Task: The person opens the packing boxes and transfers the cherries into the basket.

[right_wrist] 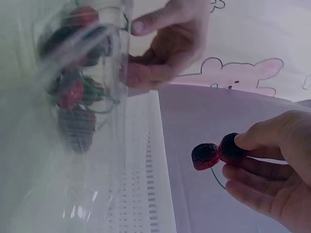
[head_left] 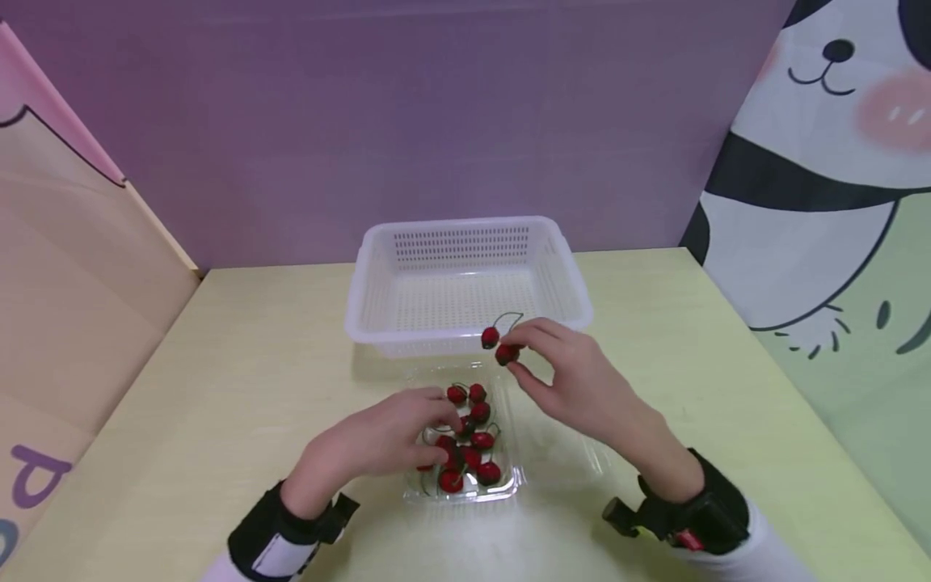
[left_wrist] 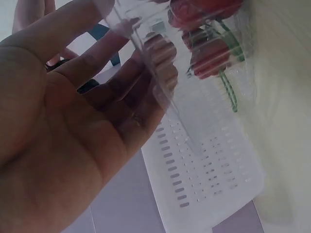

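Note:
My right hand (head_left: 575,376) pinches a red cherry (head_left: 507,353) between thumb and fingers, above the gap between box and basket. A second cherry (head_left: 490,337) hangs beside it on a thin green stem; the right wrist view shows this pair (right_wrist: 205,156) too. My left hand (head_left: 396,432) reaches over the left side of a clear plastic box (head_left: 465,497) holding several cherries (head_left: 482,440). Its thumb and fingers are spread apart among the fruit. In the left wrist view, the left fingers (left_wrist: 141,87) are partly behind the clear wall.
Just behind the box stands a white slotted basket (head_left: 465,335) with low walls. The box's clear lid (head_left: 560,465) lies folded out to the right on the pale table (head_left: 276,364). A purple panel (head_left: 465,121) rises at the table's back edge, with printed cloth on both sides.

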Tool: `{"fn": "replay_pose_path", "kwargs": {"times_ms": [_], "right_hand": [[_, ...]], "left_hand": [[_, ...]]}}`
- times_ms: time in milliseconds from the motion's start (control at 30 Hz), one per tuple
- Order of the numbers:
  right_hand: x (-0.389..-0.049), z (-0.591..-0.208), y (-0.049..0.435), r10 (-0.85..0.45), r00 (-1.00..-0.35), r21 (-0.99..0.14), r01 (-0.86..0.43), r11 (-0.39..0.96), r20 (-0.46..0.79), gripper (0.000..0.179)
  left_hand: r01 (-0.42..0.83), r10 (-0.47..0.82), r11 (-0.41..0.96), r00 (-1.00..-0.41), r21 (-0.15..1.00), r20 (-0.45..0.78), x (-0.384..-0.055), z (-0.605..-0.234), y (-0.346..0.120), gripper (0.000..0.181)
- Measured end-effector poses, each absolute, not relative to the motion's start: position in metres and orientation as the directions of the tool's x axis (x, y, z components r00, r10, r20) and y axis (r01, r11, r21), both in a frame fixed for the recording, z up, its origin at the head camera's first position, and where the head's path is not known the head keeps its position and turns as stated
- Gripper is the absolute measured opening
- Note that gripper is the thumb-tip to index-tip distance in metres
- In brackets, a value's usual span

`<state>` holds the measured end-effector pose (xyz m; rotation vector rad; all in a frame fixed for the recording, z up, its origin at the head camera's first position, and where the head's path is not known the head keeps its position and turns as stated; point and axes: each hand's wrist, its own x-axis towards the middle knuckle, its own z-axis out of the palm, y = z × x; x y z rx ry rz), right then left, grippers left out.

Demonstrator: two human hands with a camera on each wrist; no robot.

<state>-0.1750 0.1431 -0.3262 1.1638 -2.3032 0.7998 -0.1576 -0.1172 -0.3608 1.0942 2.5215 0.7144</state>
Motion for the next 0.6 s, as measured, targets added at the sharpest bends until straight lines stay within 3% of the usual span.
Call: {"fn": "replay_pose_path", "kwargs": {"times_ms": [333, 600], "right_hand": [[-0.201, -0.329, 0.158, -0.453, -0.571, -0.316, -0.792, 0.522, 0.684, 0.025], [-0.222, -0.336, 0.169, -0.340, -0.636, -0.395, -0.729, 0.559, 0.692, 0.026]], "left_hand": [[0.586, 0.739, 0.624, -0.658, 0.517, -0.145, -0.155, -0.365, -0.108, 0.025], [0.634, 0.756, 0.618, -0.643, 0.464, -0.127, -0.151, -0.366, -0.103, 0.025]]}}
